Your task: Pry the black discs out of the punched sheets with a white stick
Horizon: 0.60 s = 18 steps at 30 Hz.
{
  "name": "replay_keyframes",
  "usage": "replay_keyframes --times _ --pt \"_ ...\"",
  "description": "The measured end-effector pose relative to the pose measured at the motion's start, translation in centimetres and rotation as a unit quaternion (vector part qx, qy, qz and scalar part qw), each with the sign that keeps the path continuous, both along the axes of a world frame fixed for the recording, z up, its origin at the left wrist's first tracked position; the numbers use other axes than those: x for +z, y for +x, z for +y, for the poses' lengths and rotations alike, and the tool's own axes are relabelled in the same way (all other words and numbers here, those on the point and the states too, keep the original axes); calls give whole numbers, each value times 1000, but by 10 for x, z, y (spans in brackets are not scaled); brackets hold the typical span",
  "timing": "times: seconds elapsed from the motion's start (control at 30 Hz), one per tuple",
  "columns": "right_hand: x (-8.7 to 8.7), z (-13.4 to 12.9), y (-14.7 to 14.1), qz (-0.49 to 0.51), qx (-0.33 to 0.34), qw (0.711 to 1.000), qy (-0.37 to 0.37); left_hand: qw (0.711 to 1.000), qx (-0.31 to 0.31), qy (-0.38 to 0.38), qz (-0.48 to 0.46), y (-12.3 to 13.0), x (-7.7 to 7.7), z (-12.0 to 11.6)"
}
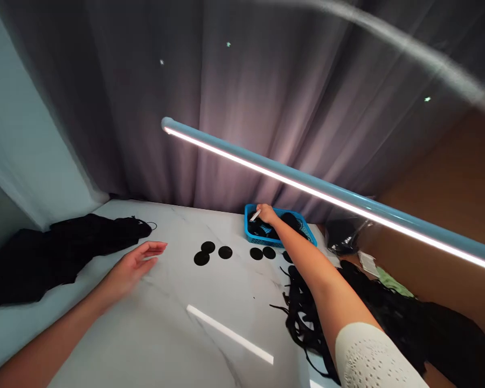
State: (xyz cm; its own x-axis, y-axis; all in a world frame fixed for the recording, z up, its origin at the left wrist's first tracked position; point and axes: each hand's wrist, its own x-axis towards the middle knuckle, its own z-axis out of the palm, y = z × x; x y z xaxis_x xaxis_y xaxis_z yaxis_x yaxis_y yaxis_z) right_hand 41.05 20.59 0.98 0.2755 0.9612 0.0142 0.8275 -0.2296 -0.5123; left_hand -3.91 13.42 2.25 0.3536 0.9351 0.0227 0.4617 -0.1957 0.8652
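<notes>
My right hand [265, 213] reaches over the left end of a blue plastic basket [248, 237]. Its fingers are closed on a small, slim white item [256, 215] whose kind I cannot make out. Dark things, among them a dark bundle [291, 221], lie inside the basket. My left hand [139, 258] hovers over the white marbled table, fingers apart and holding nothing. Several flat black discs [225, 252] lie between the hands; two of them [202, 258] overlap. My right forearm partly hides another disc near the basket.
Black cloth [76, 250] lies on the left, black straps [303, 312] and more black fabric [408, 318] on the right. A lit tube lamp [307, 175] crosses above the table. Behind hangs a grey curtain [226, 108]. A dark plastic bag [341, 234] sits beyond the basket.
</notes>
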Motion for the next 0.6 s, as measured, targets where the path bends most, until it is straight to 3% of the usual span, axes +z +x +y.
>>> replay_keyframes --times 0.13,0.27,0.33,0.43,0.6 --pt "-12 23 7 -66 5 997 -31 975 57 137 167 -47 -15 25" --pt "-23 19 12 -106 27 993 -34 902 103 244 341 -80 -24 41" --pt "-25 10 14 -119 40 992 -15 881 132 248 380 -90 -27 46" --pt "-18 -3 19 -128 51 990 41 866 122 239 423 -99 -33 51" --pt "-11 -44 6 -89 99 983 127 841 126 244 466 -96 -40 56"
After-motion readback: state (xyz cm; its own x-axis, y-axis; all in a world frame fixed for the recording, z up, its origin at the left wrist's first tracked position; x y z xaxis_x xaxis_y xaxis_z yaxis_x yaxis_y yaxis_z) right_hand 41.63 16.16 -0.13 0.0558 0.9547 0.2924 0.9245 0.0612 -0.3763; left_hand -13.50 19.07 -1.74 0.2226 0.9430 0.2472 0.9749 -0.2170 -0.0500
